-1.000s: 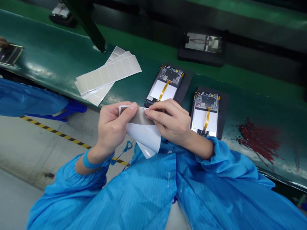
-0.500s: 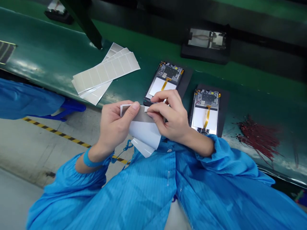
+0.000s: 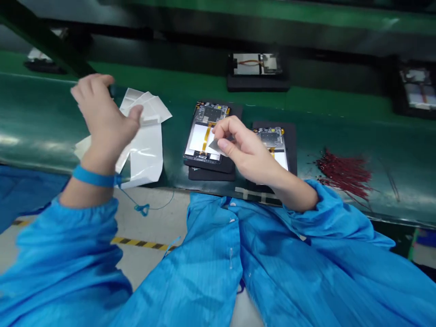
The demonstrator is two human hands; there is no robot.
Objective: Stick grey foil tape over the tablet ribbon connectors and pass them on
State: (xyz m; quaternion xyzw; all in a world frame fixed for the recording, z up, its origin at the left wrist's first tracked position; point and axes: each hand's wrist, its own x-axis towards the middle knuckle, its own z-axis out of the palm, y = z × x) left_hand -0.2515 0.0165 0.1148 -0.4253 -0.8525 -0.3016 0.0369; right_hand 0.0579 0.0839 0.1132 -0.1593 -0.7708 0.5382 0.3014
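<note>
My left hand (image 3: 107,116) is raised over the sticker sheets (image 3: 147,147) on the left of the bench, thumb apart from the fingers and nothing in it. The sheets lie in an untidy overlapping pile, pale backing showing. Between thumb and fingers of my right hand (image 3: 243,147) is a small grey sticker (image 3: 215,145). That hand hovers over the nearer edge of an opened device (image 3: 210,113) with a circuit board, white battery and orange ribbon cable. A second opened device (image 3: 272,138) sits behind my right wrist, partly hidden.
A heap of dark red wires (image 3: 344,175) lies to the right. Farther back, another device (image 3: 255,64) rests on a black block, with one more (image 3: 417,86) at far right. A green post (image 3: 44,38) slants down at upper left.
The sheet both hands held is now down on the pile at left. My left hand has let go and moved left and up. My right hand has come away with a grey sticker.
</note>
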